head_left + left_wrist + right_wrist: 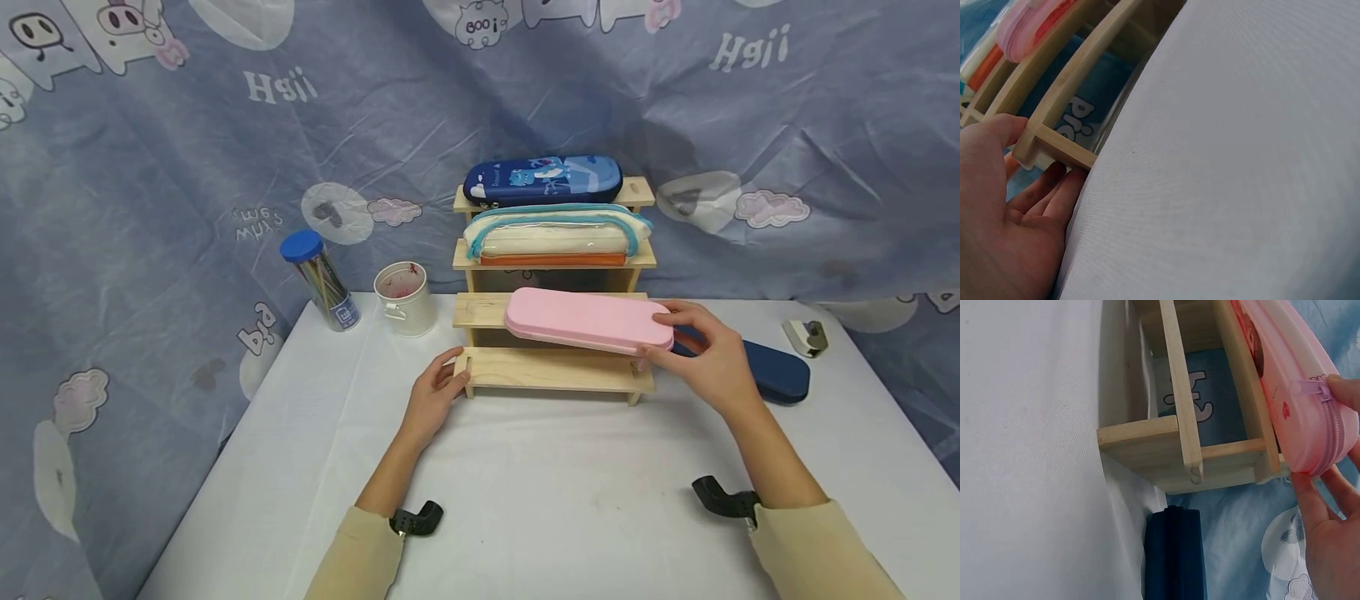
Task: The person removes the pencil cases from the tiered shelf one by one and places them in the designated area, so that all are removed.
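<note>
A pink zippered pencil case [588,319] lies slanted at the third tier of a stepped wooden shelf [555,371], its right end lower. My right hand [708,354] pinches that right end, thumb near the zipper pull [1313,389] in the right wrist view. At the shelf's lower left corner, my left hand [433,396] grips the wood, thumb in front and fingers around the side. Higher up sit a cream pencil case [558,233] with blue trim and, on the top tier, a blue printed pencil case [543,179]. Whether the pink case rests fully on its tier cannot be told.
A navy pencil case [776,372] lies on the white table [570,500] behind my right hand. Farther right is a small white and dark object [806,337]. To the left stand a white metal bucket [408,304] and a blue-lidded tube of pencils [322,283].
</note>
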The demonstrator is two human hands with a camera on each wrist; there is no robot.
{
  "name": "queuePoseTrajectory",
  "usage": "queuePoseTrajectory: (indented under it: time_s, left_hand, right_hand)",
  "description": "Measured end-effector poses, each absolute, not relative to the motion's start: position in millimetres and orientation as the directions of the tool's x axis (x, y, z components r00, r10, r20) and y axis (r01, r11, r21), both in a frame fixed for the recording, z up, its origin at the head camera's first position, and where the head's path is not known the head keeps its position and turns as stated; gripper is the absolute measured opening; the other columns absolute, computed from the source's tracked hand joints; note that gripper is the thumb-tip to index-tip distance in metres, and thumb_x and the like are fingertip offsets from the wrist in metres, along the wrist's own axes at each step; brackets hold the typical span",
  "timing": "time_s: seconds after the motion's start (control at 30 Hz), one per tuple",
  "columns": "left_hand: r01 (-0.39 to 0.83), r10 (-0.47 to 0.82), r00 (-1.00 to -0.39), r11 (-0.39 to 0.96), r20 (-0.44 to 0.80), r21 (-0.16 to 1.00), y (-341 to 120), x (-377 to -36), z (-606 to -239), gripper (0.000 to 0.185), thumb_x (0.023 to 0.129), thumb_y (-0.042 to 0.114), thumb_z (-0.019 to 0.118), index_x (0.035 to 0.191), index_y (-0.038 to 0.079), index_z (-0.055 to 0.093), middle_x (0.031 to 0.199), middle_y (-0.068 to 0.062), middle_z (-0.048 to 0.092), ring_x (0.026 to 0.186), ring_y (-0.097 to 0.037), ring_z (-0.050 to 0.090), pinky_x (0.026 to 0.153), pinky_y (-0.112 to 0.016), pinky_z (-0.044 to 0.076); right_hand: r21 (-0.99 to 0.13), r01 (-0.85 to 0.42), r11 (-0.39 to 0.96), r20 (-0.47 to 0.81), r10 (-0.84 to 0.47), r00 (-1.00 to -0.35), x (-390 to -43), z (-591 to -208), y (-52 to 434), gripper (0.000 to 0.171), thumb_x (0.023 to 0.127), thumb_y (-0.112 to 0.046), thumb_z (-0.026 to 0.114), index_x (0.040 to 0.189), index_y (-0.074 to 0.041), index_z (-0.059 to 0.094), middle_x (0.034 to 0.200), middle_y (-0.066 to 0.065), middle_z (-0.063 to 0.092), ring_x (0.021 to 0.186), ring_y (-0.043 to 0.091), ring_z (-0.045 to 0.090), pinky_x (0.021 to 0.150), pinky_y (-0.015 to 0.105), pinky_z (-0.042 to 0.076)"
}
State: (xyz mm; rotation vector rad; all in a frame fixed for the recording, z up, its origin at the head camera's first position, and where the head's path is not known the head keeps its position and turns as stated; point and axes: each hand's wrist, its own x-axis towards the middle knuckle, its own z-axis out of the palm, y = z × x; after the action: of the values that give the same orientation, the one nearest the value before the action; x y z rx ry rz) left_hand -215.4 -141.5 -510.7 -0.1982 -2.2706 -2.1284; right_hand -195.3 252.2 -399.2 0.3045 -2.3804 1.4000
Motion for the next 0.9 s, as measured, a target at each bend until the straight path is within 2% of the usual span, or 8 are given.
queuePoseTrajectory:
  time_s: [0.33,0.5,0.9]
  left_hand:
    - [0.109,0.075,-0.992,0.066,0.104,0.992,-142,-214,-509,0.044,0.092,0.029,0.067,0.134,0.028,0.055,0.118,-0.006,0.063,0.106,-0.019,0.063,0.085,-0.032,0.054]
    - [0.111,0.079,-0.991,0.073,0.106,0.991,-142,-214,-509,0.046,0.092,0.03,0.067,0.136,0.025,0.054,0.12,-0.008,0.063,0.107,-0.02,0.062,0.085,-0.032,0.053]
    - [0.101,0.076,-0.992,0.053,0.097,0.993,-142,-214,-508,0.046,0.091,0.03,0.068,0.135,0.025,0.054,0.12,-0.007,0.063,0.108,-0.02,0.062,0.085,-0.032,0.053]
  right_hand:
    - [-0.796,-0.332,0.505,0.402,0.032,-0.915,-183,-407,270,0.048,0.073,-0.009,0.085,0.117,-0.003,0.066,0.133,0.008,0.053,0.121,0.01,0.048,0.089,0.011,0.043]
    - [-0.796,-0.338,0.501,0.411,0.038,-0.911,-176,-408,274,0.049,0.072,-0.005,0.085,0.117,-0.001,0.065,0.133,0.011,0.053,0.121,0.014,0.048,0.089,0.011,0.043]
    - [-0.776,-0.339,0.532,0.427,0.048,-0.903,-165,-413,286,0.05,0.07,-0.008,0.087,0.116,-0.005,0.067,0.134,0.001,0.053,0.121,0.008,0.047,0.087,0.008,0.042]
